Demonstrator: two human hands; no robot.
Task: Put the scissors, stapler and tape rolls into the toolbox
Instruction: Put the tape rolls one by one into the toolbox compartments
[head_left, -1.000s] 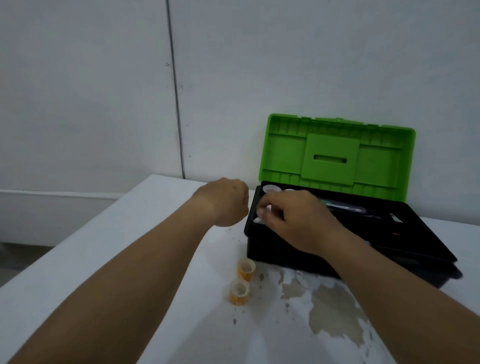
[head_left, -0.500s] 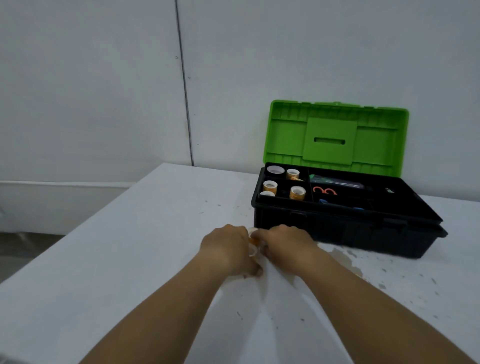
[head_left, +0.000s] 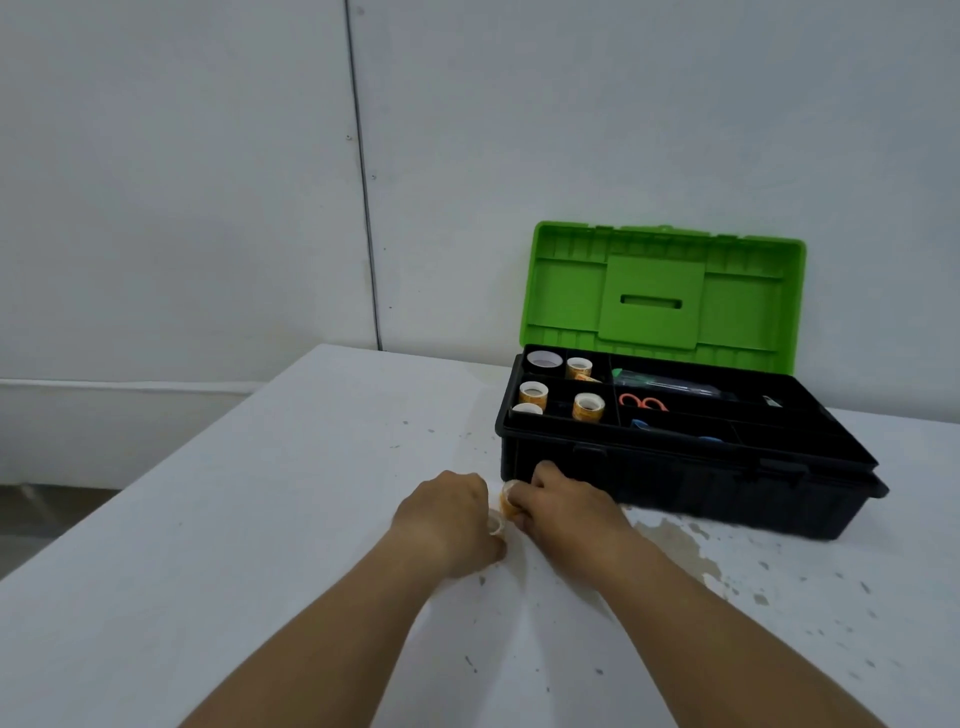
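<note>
A black toolbox (head_left: 675, 483) with its green lid (head_left: 660, 296) standing open sits on the white table against the wall. Several small tape rolls (head_left: 588, 406) stand in its left tray compartments. Orange-handled scissors (head_left: 641, 401) and a blue item (head_left: 644, 425) lie in the right compartments. In front of the box, my left hand (head_left: 449, 514) closes on a pale tape roll (head_left: 494, 522). Beside it, my right hand (head_left: 563, 512) closes on an orange tape roll (head_left: 506, 501). Both rolls are mostly hidden by my fingers and sit at table level.
The white table (head_left: 260, 519) has chipped, stained paint (head_left: 675, 540) to the right of my hands. Its left edge drops to the floor. A grey wall stands right behind the toolbox.
My hands left the toolbox tray, came down to the two rolls on the table in front of it and closed on them. My view has pulled back.
</note>
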